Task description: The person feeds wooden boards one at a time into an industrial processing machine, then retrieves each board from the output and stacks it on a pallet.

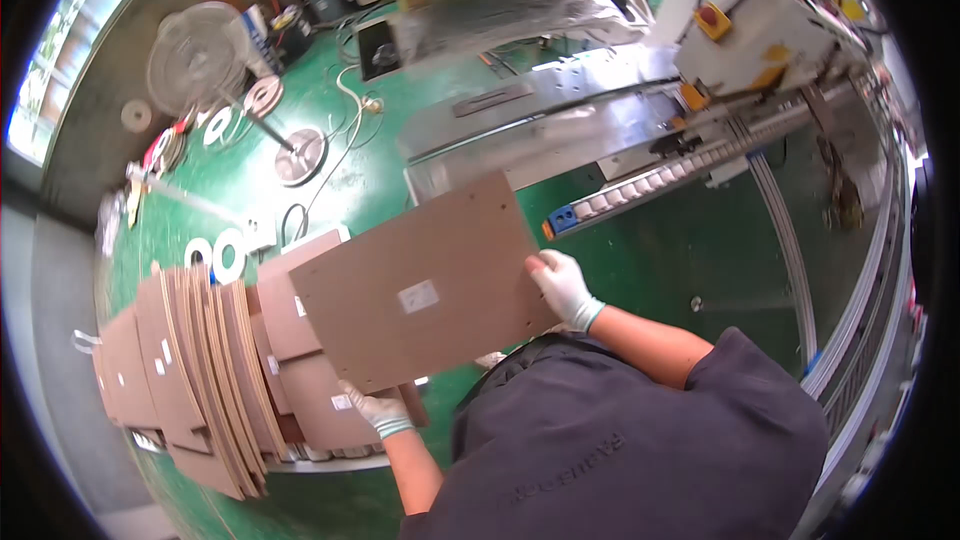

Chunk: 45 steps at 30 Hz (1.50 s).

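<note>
A brown rectangular panel (455, 245) is held tilted in front of my body, with a small white label near its middle and small dark holes near its edges. My right hand (562, 288), in a white glove, is closed on the panel's right edge, thumb on the upper face. At the lower left corner my left hand (375, 412), also gloved, grips the same panel; its fingers are partly hidden underneath. Just below and left of the panel lie more brown panels (310, 400), some with white labels.
A row of panels (215, 370) leans upright at the left. Ahead stands a machine with a metal bed (560, 90), and a roller rail (640, 188) juts out on its right. A pedestal fan (298, 155), cables and white rings (229, 255) occupy the green floor.
</note>
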### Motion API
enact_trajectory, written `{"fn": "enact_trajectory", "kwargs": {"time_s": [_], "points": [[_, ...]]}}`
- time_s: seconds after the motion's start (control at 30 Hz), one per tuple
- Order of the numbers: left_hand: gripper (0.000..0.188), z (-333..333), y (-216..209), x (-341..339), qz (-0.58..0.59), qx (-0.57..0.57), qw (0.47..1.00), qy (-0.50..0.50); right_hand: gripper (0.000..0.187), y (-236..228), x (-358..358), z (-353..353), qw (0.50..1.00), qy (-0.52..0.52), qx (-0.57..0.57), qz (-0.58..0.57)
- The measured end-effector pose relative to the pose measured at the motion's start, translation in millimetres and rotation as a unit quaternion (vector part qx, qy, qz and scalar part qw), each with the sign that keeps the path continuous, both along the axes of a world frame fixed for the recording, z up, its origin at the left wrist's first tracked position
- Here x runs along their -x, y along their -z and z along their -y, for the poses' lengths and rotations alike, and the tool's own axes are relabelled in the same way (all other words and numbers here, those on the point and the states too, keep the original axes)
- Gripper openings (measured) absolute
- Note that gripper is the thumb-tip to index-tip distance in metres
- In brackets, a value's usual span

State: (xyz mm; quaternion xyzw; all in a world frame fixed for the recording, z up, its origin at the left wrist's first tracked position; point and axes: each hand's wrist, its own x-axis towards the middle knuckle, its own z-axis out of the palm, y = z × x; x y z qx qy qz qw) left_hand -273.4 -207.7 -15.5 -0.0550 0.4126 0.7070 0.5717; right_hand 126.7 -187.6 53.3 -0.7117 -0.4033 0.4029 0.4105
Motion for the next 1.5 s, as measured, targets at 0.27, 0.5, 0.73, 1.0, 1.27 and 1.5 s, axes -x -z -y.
{"fn": "enact_trajectory", "kwargs": {"time_s": [0.27, 0.5, 0.73, 1.0, 1.27, 1.5], "points": [[0.049, -31, -6, -70, -0.137, -0.038, 0.916, 0.375, 0.038, 16, -149, 27, 0.990, 0.124, -0.025, -0.067], [0.054, -31, -4, -152, -0.043, -0.062, 0.930, 0.360, 0.048, 36, -235, 33, 0.823, 0.244, -0.026, -0.512], [0.051, -37, -48, -264, -0.078, -0.036, 0.905, 0.417, 0.059, 33, -186, 35, 0.706, 0.315, -0.121, -0.623], [0.058, -81, -49, -333, -0.271, -0.024, 0.793, 0.545, 0.065, 18, -143, -25, 0.788, 0.371, 0.043, -0.488], [0.065, -41, 103, -223, -0.563, -0.006, 0.444, 0.697, 0.054, 69, -269, -43, 0.621, 0.588, -0.195, -0.479], [0.061, 31, 107, -142, -0.544, 0.194, 0.414, 0.704, 0.057, 83, -429, -13, 0.632, 0.582, -0.282, -0.427]]}}
